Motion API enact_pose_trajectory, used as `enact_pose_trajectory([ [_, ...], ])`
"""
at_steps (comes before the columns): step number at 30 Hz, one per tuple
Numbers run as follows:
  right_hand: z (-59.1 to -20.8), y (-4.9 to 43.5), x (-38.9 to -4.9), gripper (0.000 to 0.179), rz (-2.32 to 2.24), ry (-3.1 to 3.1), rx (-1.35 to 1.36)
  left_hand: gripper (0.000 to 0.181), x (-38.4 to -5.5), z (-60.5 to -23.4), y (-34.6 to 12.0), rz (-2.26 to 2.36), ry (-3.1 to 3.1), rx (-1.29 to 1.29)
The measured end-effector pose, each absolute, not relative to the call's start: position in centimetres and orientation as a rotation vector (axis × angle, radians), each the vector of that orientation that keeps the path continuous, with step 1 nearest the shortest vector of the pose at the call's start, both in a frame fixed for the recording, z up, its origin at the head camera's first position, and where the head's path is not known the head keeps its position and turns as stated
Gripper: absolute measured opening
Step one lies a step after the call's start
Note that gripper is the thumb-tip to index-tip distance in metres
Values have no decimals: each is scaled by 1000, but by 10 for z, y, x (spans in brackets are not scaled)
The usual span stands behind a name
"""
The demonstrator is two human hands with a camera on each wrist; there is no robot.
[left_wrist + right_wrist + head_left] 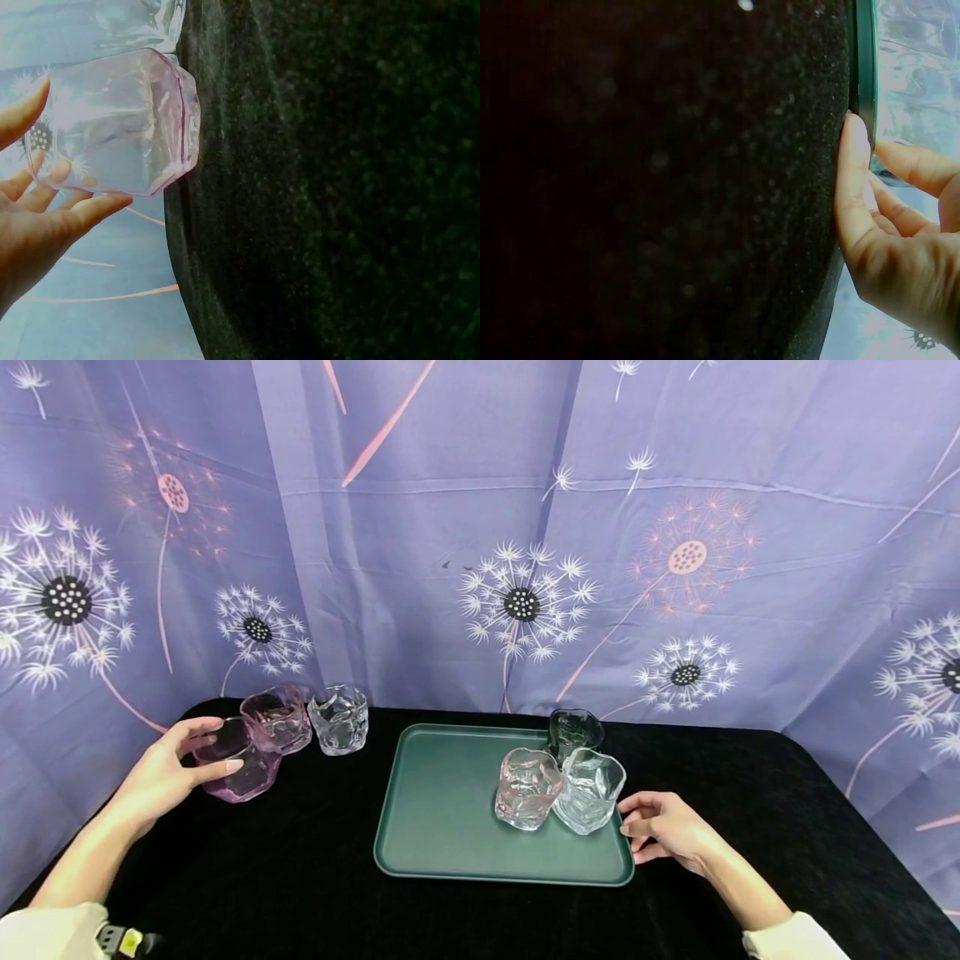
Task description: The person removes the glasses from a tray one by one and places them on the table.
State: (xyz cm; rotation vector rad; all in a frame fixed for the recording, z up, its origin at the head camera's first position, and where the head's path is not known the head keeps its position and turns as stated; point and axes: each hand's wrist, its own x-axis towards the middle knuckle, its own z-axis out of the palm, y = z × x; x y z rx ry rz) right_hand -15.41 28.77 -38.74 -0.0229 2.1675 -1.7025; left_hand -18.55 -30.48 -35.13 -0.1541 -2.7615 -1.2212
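Note:
My left hand (159, 777) grips a purple glass tumbler (243, 774) at the left of the table, thumb on one side and fingers on the other. In the left wrist view the purple tumbler's thick base faces the black cloth. Close behind it in the head view are a pink tumbler (277, 724) and a clear tumbler (340, 727). My right hand (667, 831) pinches the right rim of a green tray (435, 818) between thumb and fingers. On the tray's right side stand a pale pink tumbler (525, 793) and a clear tumbler (590, 797).
A dark grey tumbler (575, 732) stands at the tray's back right corner, partly behind the other two. Black cloth (300, 893) covers the table. A purple curtain with dandelion prints (420, 610) hangs right behind the table's back edge.

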Motion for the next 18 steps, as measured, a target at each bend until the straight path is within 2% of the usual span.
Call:
enact_pose_trajectory([
  [10,-388,288,-154,39,-1690,2180,-32,71,-189,-351,-305,-1227,-2774,-158],
  [18,-388,288,-154,40,-1690,2182,-40,80,-188,-351,-307,-1254,-2760,-223],
])
